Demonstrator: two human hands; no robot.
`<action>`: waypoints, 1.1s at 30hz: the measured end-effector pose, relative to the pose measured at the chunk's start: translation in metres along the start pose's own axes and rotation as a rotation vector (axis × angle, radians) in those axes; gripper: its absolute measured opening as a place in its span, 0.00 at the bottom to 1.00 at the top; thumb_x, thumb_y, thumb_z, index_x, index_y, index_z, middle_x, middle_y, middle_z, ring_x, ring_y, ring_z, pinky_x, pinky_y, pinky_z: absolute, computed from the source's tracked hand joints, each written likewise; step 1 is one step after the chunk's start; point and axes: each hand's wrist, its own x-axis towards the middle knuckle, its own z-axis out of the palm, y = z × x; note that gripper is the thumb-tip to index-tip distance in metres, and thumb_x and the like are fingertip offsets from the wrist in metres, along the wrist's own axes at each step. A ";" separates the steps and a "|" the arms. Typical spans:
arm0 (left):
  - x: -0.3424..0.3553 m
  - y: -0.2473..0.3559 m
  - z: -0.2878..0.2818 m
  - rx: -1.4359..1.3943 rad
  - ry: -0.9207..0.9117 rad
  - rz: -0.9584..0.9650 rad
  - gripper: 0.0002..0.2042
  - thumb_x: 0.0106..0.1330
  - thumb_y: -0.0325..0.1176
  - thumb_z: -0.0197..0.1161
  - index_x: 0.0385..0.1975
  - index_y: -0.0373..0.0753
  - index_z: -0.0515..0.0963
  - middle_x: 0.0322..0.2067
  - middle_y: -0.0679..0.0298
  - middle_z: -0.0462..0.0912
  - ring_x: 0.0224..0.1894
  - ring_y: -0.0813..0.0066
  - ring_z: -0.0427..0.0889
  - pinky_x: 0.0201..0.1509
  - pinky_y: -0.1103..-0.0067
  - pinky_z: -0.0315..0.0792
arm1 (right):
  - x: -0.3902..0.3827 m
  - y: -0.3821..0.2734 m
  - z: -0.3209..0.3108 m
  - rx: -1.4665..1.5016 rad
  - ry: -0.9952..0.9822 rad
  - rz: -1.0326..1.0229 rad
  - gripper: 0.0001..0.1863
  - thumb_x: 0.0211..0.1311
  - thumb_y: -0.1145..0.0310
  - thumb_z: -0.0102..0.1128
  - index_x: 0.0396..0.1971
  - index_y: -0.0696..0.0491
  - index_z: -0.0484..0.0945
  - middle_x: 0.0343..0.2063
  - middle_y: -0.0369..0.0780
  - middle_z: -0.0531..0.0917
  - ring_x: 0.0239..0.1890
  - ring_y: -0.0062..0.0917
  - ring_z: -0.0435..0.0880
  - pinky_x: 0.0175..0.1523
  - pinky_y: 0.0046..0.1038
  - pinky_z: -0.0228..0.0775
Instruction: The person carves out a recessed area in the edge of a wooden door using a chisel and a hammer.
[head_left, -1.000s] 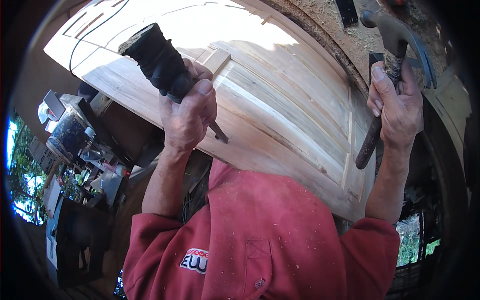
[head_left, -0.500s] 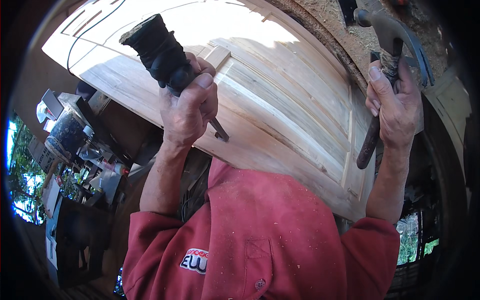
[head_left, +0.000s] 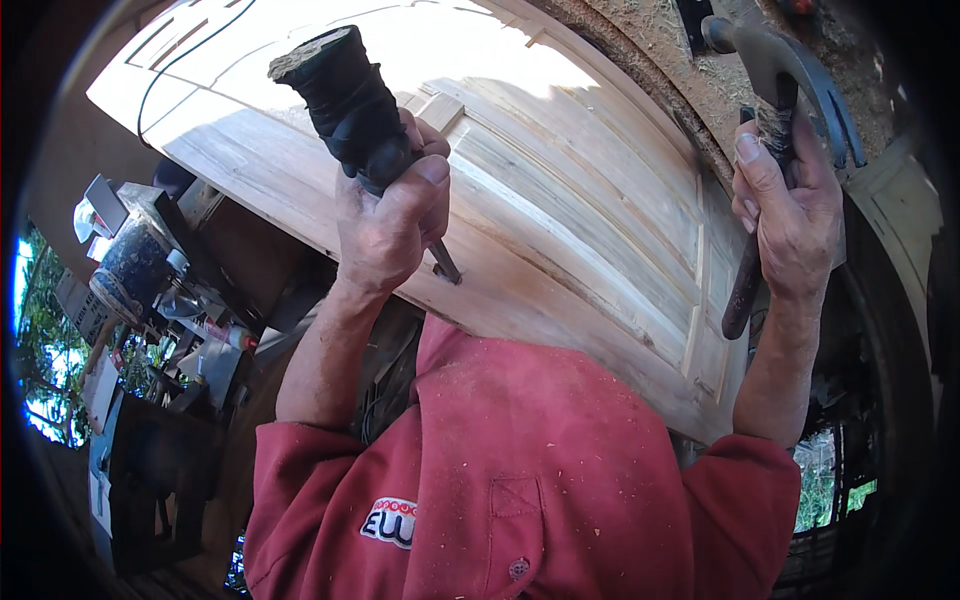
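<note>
My left hand (head_left: pixel 395 220) is wrapped round a chisel (head_left: pixel 352 115) whose thick handle is bound in black tape. The frayed, flattened top of that handle tilts up and away to the left. Below my fist the steel blade slants down, its tip at a small cut in the near edge of a pale wooden panelled door (head_left: pixel 530 290). Off to the right, my right hand (head_left: pixel 785 205) grips a claw hammer (head_left: pixel 770 70) just under its head, with the dark handle hanging down past my palm. The hammer is apart from the chisel and the door.
Left of the door stands a cluttered bench (head_left: pixel 215 365) with a dark cylindrical container (head_left: pixel 130 275) and a small bottle (head_left: pixel 240 338). A thin black cable (head_left: pixel 165 75) crosses the door's far left part. Wood shavings (head_left: pixel 640 30) cover the ground beyond it.
The chisel's handle and my left hand have swung a little to the right, so the tool stands more upright. Its tip stays at the cut. The hammer has barely shifted.
</note>
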 end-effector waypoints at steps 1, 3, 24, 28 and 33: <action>0.000 0.001 0.006 0.051 0.002 -0.011 0.11 0.59 0.27 0.61 0.38 0.38 0.68 0.26 0.65 0.71 0.15 0.84 0.65 0.15 0.82 0.61 | 0.001 -0.003 0.000 -0.019 0.008 -0.011 0.20 0.70 0.70 0.61 0.59 0.59 0.73 0.30 0.32 0.78 0.21 0.10 0.67 0.23 0.16 0.58; -0.002 0.000 0.007 0.124 -0.024 -0.057 0.10 0.59 0.26 0.62 0.38 0.37 0.71 0.27 0.68 0.73 0.17 0.86 0.68 0.20 0.83 0.63 | 0.005 -0.017 0.001 -0.158 0.034 -0.095 0.21 0.70 0.71 0.60 0.61 0.59 0.73 0.27 0.31 0.77 0.21 0.10 0.67 0.25 0.15 0.57; -0.016 -0.020 0.028 0.543 -0.329 0.057 0.21 0.55 0.28 0.68 0.49 0.35 0.73 0.32 0.56 0.83 0.37 0.69 0.84 0.45 0.72 0.77 | -0.032 -0.076 0.017 -0.833 -0.412 -0.618 0.23 0.66 0.83 0.56 0.61 0.55 0.75 0.30 0.35 0.78 0.26 0.21 0.76 0.35 0.32 0.75; -0.004 -0.012 0.032 0.489 -0.268 0.136 0.20 0.57 0.28 0.67 0.49 0.35 0.73 0.33 0.60 0.82 0.38 0.70 0.82 0.49 0.74 0.75 | -0.027 -0.089 -0.032 -0.103 0.077 -0.480 0.13 0.71 0.77 0.53 0.53 0.61 0.74 0.33 0.38 0.77 0.22 0.14 0.66 0.26 0.17 0.60; -0.001 0.013 0.010 0.194 -0.032 0.085 0.13 0.61 0.24 0.61 0.42 0.39 0.67 0.31 0.63 0.72 0.16 0.85 0.66 0.14 0.83 0.59 | -0.016 -0.087 -0.037 0.069 0.174 -0.403 0.13 0.71 0.77 0.53 0.52 0.63 0.71 0.33 0.40 0.77 0.20 0.13 0.64 0.23 0.16 0.58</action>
